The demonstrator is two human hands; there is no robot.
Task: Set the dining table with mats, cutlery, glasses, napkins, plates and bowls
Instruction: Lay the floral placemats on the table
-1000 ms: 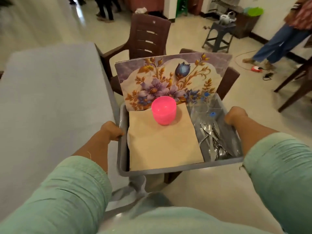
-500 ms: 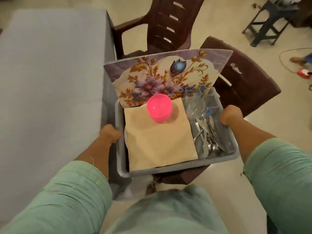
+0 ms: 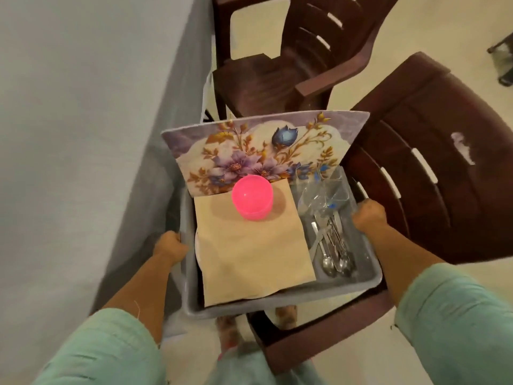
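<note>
Both hands curled tight on a grey tub (image 3: 280, 302), left hand (image 3: 170, 247) on its left rim, right hand (image 3: 369, 215) on the right. Inside: beige napkin (image 3: 254, 254) with a pink cup (image 3: 252, 197) on top, floral mat (image 3: 263, 152) leaning at the far wall, cutlery (image 3: 331, 245) along the right. Tub's over a brown chair (image 3: 433, 168), beside the grey table (image 3: 83, 120).

Both arms reach forward in green sleeves, the left hand (image 3: 170, 247) and right hand (image 3: 369, 215) curled into fists, well apart.
</note>
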